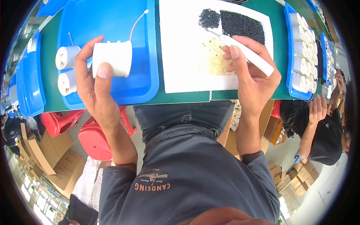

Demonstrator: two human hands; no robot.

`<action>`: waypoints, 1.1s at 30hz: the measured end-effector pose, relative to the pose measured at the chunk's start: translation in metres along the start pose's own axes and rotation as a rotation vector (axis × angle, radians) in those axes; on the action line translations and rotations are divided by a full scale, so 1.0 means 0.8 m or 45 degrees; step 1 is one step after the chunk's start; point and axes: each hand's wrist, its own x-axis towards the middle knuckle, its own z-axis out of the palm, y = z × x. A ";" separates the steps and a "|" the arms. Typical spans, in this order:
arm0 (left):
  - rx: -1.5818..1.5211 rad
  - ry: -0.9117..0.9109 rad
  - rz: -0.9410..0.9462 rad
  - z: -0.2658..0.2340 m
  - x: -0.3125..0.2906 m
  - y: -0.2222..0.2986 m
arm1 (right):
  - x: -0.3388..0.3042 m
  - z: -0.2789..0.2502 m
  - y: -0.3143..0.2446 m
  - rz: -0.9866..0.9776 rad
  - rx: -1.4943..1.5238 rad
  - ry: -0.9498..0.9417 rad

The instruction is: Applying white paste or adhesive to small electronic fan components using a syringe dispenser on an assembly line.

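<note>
My left hand (93, 84) is closed around a white plastic cylinder (119, 62), its thumb on the near side. A thin red and white wire (133, 27) with a small white plug rises beside the cylinder. In my right hand (257, 84) is a white pen-shaped tool (252, 57), slanting up to the left. Its thin metal tip reaches the lower edge of a small heap of black ring-like pieces (209, 18). That heap lies on a white foam tray (180, 56), left of a larger mass of the same pieces (242, 26).
Two more white cylinders (67, 83) stand in the blue tray (144, 84) on the left. Another blue tray (290, 80) at the right holds several white cylinders. Red stools (93, 140) and cardboard boxes (67, 168) are below the green table (187, 98). A co-worker's hand (318, 108) shows far right.
</note>
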 end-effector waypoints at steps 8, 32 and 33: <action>0.031 0.052 0.088 0.004 0.001 -0.005 | 0.003 0.001 -0.001 0.081 -0.004 -0.002; -0.990 0.288 -0.203 0.044 0.029 0.014 | -0.022 0.058 -0.056 0.261 0.732 -0.356; -0.981 0.353 -0.201 0.052 0.027 0.019 | -0.025 0.068 -0.057 0.162 0.741 -0.323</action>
